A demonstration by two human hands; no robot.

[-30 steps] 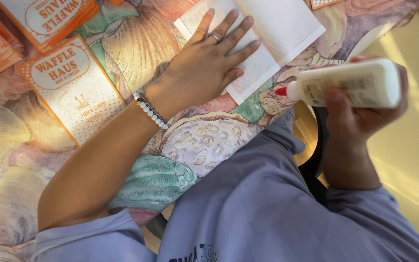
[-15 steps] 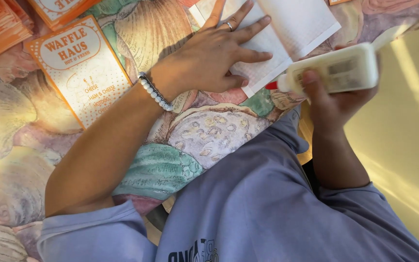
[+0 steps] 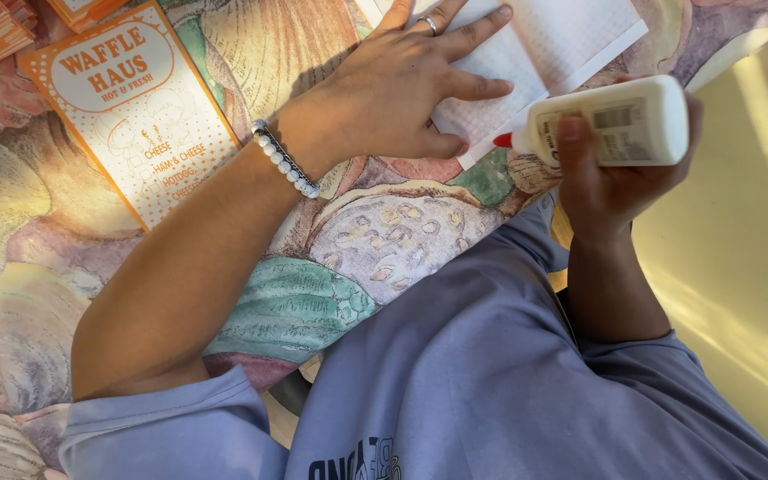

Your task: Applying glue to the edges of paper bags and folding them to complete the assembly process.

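Left hand flat, fingers spread, gripping nothing, pressing white sheet at table's far edge. Right hand clenched round white glue bottle, red tip touching sheet's near corner.

I'm seeing a smooth white plastic glue bottle with a glossy red tip, matt white paper, a printed cardboard-looking menu card, and a patterned cloth over the bench
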